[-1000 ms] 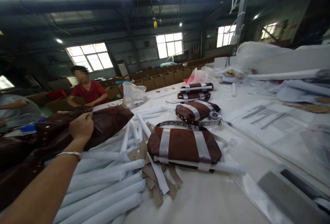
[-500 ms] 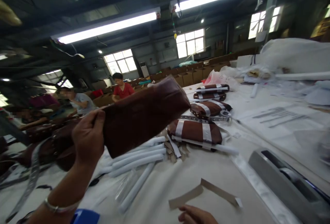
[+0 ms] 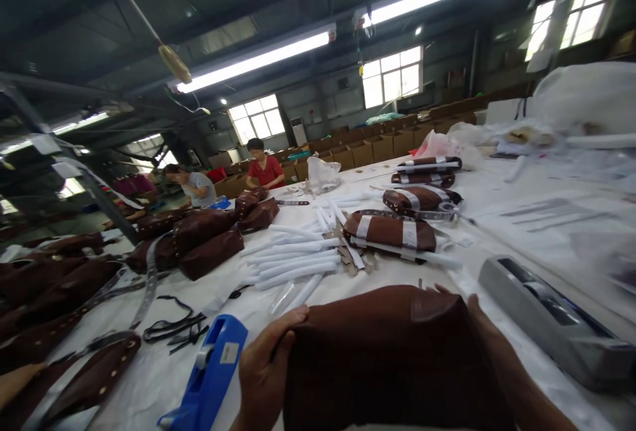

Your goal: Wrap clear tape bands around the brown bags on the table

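Two hands have the brown bag [image 3: 387, 358] up close to you, low in the middle of the view. Your L hand [image 3: 271, 365] pinches its left end. Your R hand [image 3: 481, 325] holds the right end w/ fingertips just past the top edge; the bag hides the rest, so can't tell how tight it squeezes. If one side slips, the bag could tip & drop, b/c it looks soft and each hand has just one end.

Watch the blue tape holder [image 3: 211, 365] just beside your L hand: bump it & it might slide into the black straps [image 3: 171, 335]. The grey tape holder [image 3: 546, 322] is near your R arm [image 3: 527, 378], so a wide elbow could knock it too.

White rolls [image 3: 295, 265] lie in a loose heap w/ brown paper strips [image 3: 348, 257] next to them; if the bag drops there, rolls might scatter. Mind the banded bag [image 3: 390, 232] past them: shove it & its shiny bands may slip.

On the left, a shiny strap [image 3: 150, 272] trails from the pile of bags [image 3: 211, 255] onto the tabletop [image 3: 132, 378]; snag it & bags could get pulled over. Someone else's arm [image 3: 17, 381] pokes in low left, so a big swing may bump it.
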